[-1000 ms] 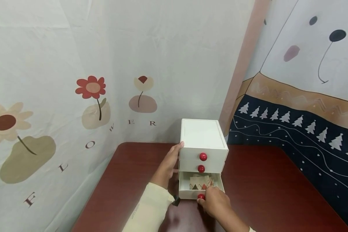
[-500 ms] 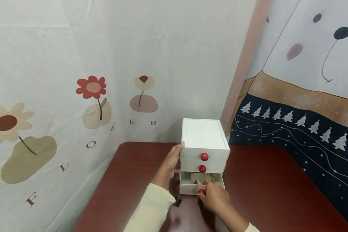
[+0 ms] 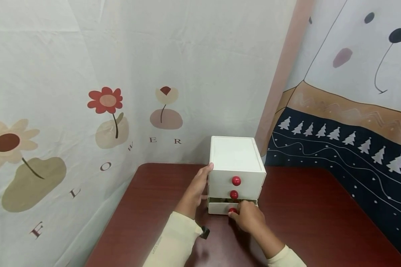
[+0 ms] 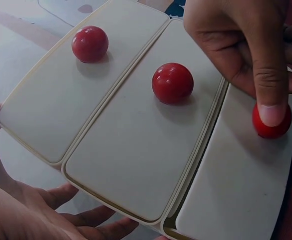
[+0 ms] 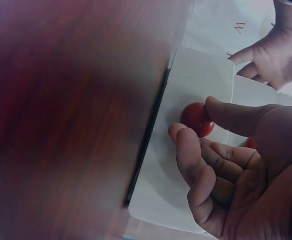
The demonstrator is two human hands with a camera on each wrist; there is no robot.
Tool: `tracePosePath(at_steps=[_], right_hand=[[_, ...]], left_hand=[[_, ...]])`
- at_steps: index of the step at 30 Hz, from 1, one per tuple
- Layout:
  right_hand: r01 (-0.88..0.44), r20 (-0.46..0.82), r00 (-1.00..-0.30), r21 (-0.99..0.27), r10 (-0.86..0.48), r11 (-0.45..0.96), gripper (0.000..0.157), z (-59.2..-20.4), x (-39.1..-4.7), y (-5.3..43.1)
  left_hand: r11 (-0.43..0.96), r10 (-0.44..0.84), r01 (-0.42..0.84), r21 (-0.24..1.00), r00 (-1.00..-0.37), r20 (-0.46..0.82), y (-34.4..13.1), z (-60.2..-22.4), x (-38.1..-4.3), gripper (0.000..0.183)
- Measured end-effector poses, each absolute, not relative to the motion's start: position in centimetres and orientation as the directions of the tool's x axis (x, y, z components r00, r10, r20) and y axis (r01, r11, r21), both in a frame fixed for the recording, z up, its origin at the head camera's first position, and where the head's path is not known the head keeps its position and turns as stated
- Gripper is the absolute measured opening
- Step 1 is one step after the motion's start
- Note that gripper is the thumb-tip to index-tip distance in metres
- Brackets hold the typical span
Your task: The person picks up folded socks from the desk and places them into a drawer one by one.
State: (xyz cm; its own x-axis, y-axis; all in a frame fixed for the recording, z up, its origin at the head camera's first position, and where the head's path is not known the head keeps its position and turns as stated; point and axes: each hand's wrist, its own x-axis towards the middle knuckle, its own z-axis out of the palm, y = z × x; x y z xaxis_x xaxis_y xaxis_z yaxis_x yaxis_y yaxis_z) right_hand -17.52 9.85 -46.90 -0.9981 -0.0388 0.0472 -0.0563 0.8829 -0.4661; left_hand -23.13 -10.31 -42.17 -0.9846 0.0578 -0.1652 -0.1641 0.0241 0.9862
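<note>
A small white drawer cabinet [image 3: 235,154] has three drawers, each with a round red knob. Its bottom drawer [image 3: 218,208] stands slightly out, with only a narrow dark gap showing above its front; what lies inside is mostly hidden. My right hand [image 3: 250,217] pinches the bottom knob [image 5: 198,120], with the thumb on one side and bent fingers around the other. Against the cabinet's left side rests my left hand [image 3: 197,187], its fingers spread along the wall and nearly straight. The upper knob [image 4: 90,44] and middle knob [image 4: 172,83] are untouched on closed drawers.
The cabinet stands on a dark red-brown table [image 3: 300,207] near its back edge. Behind hangs a pale cloth [image 3: 200,74] printed with flowers and letters. A cloth with a bear and trees [image 3: 347,148] hangs at the right. A small black object [image 3: 205,232] sits at the left cuff.
My right hand has pushed the bottom drawer inward, away from me. The patterned papers that showed inside it are now nearly out of sight. My left hand has stayed on the cabinet's side.
</note>
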Motion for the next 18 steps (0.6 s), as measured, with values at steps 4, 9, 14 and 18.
tracePosePath(at_steps=[4,9,14,18], right_hand=[[-0.063,0.053,-0.998,-0.456,-0.044,0.888,0.051,-46.9,-18.0,9.8],[-0.066,0.053,-0.997,-0.448,-0.048,0.892,0.050,-46.8,-18.3,9.7],[-0.071,0.068,-0.997,-0.462,-0.044,0.884,0.050,-46.9,-18.6,9.6],[-0.071,0.072,-0.997,-0.471,-0.043,0.879,0.049,-46.8,-18.8,9.6]], left_hand=[[0.015,0.060,-0.162,0.987,-0.985,-0.163,-10.2,-42.1,-23.1,0.096],[0.021,0.062,-0.156,0.988,-0.986,-0.157,-10.3,-42.2,-23.1,0.095],[0.027,0.071,-0.142,0.990,-0.987,-0.143,-10.2,-42.2,-23.1,0.095],[0.027,0.069,-0.139,0.990,-0.988,-0.140,-10.2,-42.0,-23.1,0.094]])
